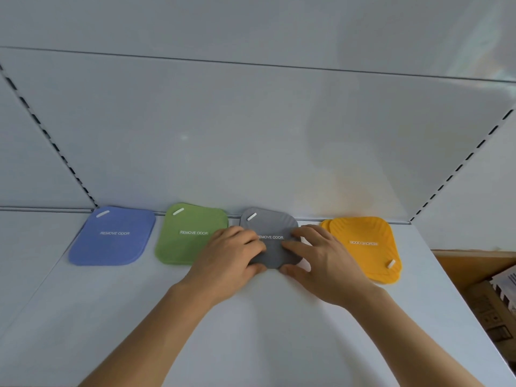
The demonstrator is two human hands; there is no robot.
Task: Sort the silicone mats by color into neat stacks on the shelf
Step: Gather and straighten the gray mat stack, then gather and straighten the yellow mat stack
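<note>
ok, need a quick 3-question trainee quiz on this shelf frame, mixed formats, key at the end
1. True or false: both hands rest on the gray mat stack.
2. Multiple choice: which stack sits furthest to the person's left? A) green B) blue C) yellow
3. Fill in: the stack whose printed text reads upside down from this view is the ____ one.

Key
1. True: left hand and right hand both hold its near edge, thumbs at the edge and fingers on top.
2. B: the blue stack, then the green stack.
3. Yellow: the yellow stack, with its edges slightly fanned.
</note>
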